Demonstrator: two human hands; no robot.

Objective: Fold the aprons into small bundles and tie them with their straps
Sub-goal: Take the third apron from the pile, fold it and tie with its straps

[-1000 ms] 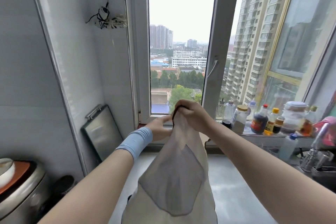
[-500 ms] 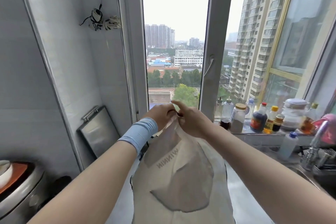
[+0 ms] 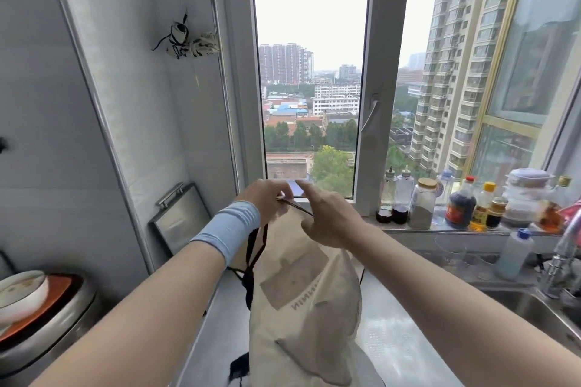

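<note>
Apron (image 3: 301, 298), one beige one, hangs in front of the window with its bottom bunched on the steel tabletop (image 3: 393, 333). Left hand (image 3: 264, 201) has its fingers pinched on the dark strap (image 3: 294, 205) at the top edge; right hand (image 3: 327, 217) grips the cloth just below, index finger sticking out. More strap dangles down the left side. Tabletop is bare right of the apron up to the sink (image 3: 534, 308). Left edge is tight: a cooker (image 3: 44, 324) with one bowl (image 3: 19, 295) on it, and one metal tray (image 3: 179, 217) leaning on the wall. Roughly nine bottles and jars (image 3: 460, 207) crowd the sill behind.
</note>
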